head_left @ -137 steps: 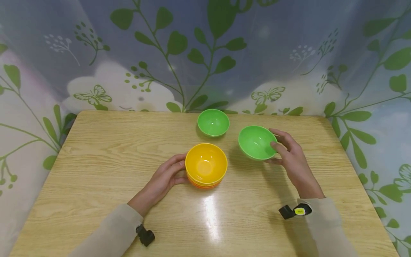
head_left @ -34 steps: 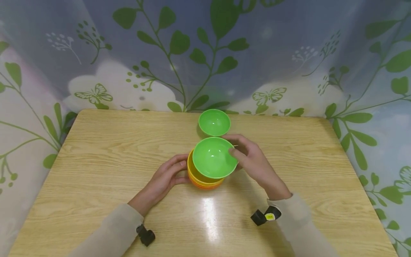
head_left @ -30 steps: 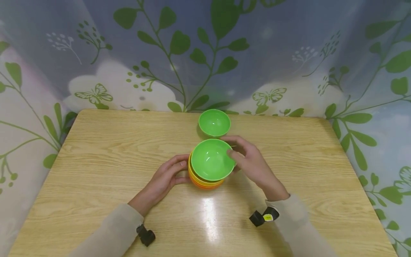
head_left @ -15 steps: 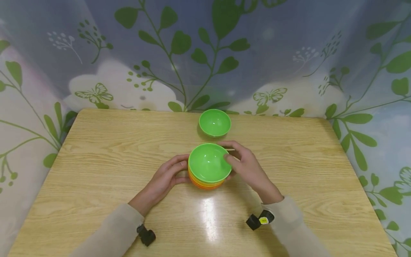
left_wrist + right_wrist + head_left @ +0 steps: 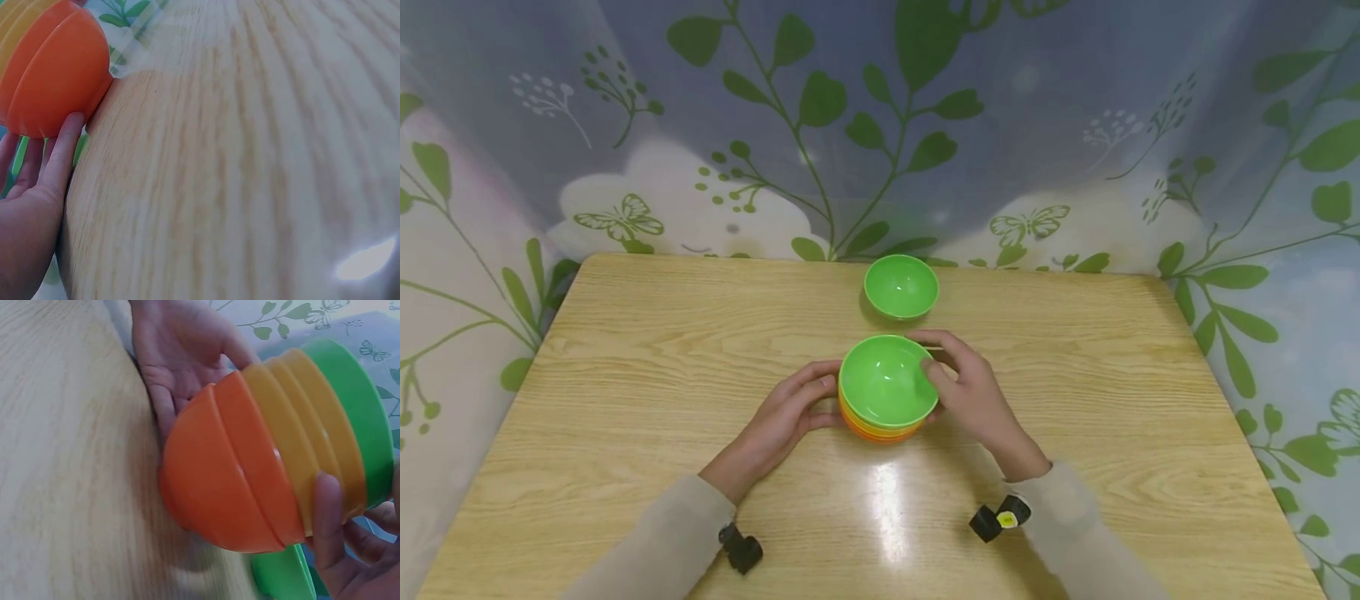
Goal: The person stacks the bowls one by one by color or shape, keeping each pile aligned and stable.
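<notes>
A stack of nested bowls stands upright on the table: two orange bowls [image 5: 215,469] at the bottom, two yellow bowls [image 5: 300,419] above, one green bowl [image 5: 889,382] on top. My right hand [image 5: 966,387] pinches the green bowl at its right side, thumb over the rim and fingers outside; in the right wrist view one finger reaches down against the yellow bowls. From the left, my left hand [image 5: 790,408] rests its fairly straight fingers against the stack. In the left wrist view its fingers [image 5: 62,150] touch the lowest orange bowl [image 5: 62,75].
Behind the stack, near the table's back edge, sits another green bowl [image 5: 901,287]. The wooden table [image 5: 625,350] meets a curtain [image 5: 700,167] printed with leaves at the back. Black wrist cameras sit on both sleeves.
My right hand has brought the green bowl from the right over to the stack and lowered it into the top yellow bowl. My left hand has stayed against the stack.
</notes>
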A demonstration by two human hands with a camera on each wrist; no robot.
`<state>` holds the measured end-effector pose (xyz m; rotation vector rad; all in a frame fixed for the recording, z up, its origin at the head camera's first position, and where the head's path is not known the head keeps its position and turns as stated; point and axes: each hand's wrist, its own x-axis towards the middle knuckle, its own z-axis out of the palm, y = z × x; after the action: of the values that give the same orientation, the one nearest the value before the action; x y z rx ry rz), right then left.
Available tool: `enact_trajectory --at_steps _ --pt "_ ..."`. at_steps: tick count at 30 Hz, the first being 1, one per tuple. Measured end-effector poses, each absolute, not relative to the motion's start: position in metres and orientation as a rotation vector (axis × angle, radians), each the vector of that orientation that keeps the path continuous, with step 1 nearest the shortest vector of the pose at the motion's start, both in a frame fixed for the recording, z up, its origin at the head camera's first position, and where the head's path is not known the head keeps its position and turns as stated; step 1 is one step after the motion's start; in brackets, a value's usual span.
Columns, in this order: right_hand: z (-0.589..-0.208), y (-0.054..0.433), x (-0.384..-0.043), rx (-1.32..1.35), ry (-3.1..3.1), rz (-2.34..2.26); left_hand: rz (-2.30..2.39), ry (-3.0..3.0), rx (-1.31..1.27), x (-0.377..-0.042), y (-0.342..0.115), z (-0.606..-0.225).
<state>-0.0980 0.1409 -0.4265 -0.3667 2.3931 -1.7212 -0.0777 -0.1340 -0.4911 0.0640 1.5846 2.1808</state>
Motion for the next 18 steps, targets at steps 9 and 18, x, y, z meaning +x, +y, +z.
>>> enact_trajectory --at_steps 9,18 --pt "-0.4258 0.1374 -0.0944 -0.358 2.440 -1.740 2.191 1.576 0.083 -0.0778 -0.1340 -0.4915" --pt "-0.4308 0.1360 -0.0941 -0.372 2.478 -1.754 2.190 1.579 0.081 -0.0777 -0.1342 -0.4918"
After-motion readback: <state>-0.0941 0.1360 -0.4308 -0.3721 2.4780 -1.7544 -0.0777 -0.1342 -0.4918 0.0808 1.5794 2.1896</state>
